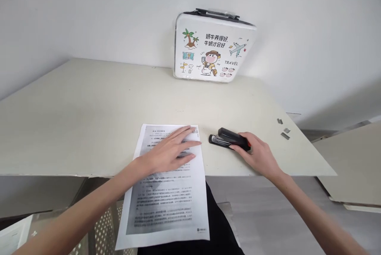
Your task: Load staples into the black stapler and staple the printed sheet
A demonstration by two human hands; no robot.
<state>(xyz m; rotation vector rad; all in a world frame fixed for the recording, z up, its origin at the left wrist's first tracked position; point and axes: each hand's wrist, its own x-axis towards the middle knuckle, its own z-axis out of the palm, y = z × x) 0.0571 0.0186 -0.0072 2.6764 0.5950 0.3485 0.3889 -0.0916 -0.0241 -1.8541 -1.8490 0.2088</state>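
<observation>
My left hand (171, 149) lies flat with fingers stretched out on a printed sheet of paper (166, 195). The sheet rests partly on the white table (89, 120) and hangs over its front edge toward my lap. My right hand (258, 155) has its fingers on the rear end of a black stapler (228, 139) that lies on the table just right of the sheet. The stapler's front points left, toward the paper's top right corner.
A white case (212, 46) with cartoon travel pictures and a black handle leans against the wall at the back of the table. Small strips of staples (284, 132) lie near the table's right edge. Another white board (354, 163) sits lower at the right.
</observation>
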